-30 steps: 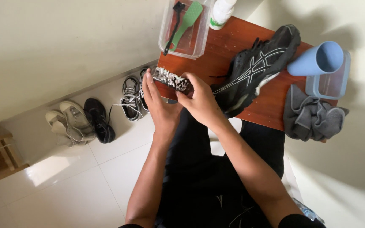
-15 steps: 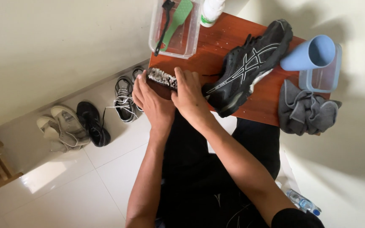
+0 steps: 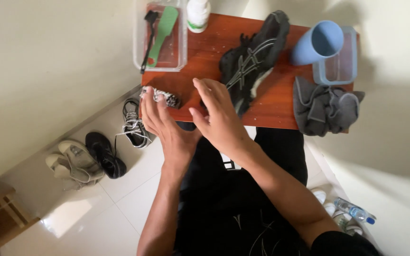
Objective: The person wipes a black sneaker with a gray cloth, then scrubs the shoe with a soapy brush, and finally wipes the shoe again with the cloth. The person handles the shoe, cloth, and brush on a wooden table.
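2 hands work at the near edge of the red-brown table [image 3: 200,52], which serves as landmark for all else. The left hand [image 3: 160,118] closes its fingers around a small bunched bundle of black-and-white shoelace [image 3: 166,98] at the table's near left corner. The right hand [image 3: 219,118] hovers just beside it, fingers spread and holding nothing, close to the heel of the black sneaker [image 3: 250,61] lying on its side in the table's middle. Judging from this, the lace is already out of the sneaker and gathered, while the sneaker itself looks not yet scrubbed. On the table's far left corner sits a clear tub [image 3: 160,35] with a green brush [image 3: 163,28]; a blue cup [image 3: 316,43] and a grey cloth [image 3: 326,106] lie at its right end. Below the table's left side, 1 more black sneaker [image 3: 134,124] rests on the floor.
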